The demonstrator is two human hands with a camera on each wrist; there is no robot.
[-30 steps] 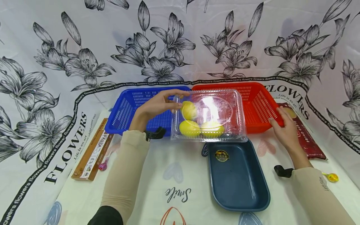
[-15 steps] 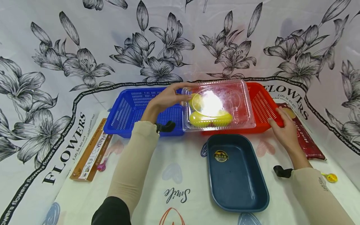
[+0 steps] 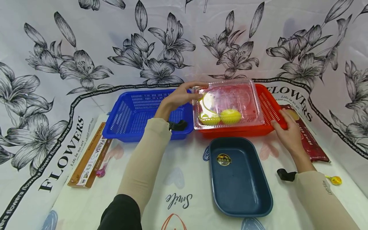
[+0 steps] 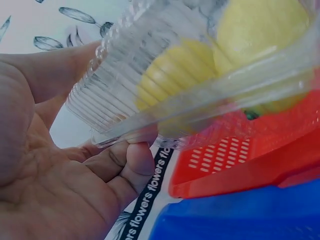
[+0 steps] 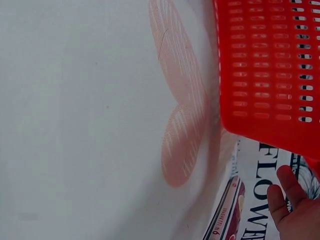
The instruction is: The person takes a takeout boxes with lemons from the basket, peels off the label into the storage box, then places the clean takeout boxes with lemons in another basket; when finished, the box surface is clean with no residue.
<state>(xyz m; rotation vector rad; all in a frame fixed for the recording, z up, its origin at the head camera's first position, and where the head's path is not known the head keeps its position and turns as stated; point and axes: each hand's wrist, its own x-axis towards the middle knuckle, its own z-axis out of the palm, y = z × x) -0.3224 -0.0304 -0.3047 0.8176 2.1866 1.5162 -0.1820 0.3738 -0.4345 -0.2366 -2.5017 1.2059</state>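
Head view, near to far. At the near edge of the table (image 3: pixel 86 204) lies an empty dark blue tray (image 3: pixel 240 179), right of centre. Toward the left edge lies a pasta box (image 3: pixel 89 157); toward the right edge, a dark red packet (image 3: pixel 309 139). Along the far edge stand a blue basket (image 3: pixel 141 113) and, just beside it to the right, a red basket (image 3: pixel 265 110). The left hand (image 3: pixel 181 95) grips the left end of a clear clamshell box (image 3: pixel 228 105), thumb below and fingers (image 4: pixel 137 160) curled round the flanged rim (left wrist view); the box sits over the red basket, slightly tilted, though whether it rests on the rim cannot be told. Inside, yellow lemons (image 3: pixel 221 116) have gathered toward the near wall. The right hand (image 3: pixel 287 134) steadies the red basket's right rim with nearly straight fingers. Judged handling: the thin shell is light, flexible and slick, and its loose load shifts, so the stiffer ribbed rim is the best hold.
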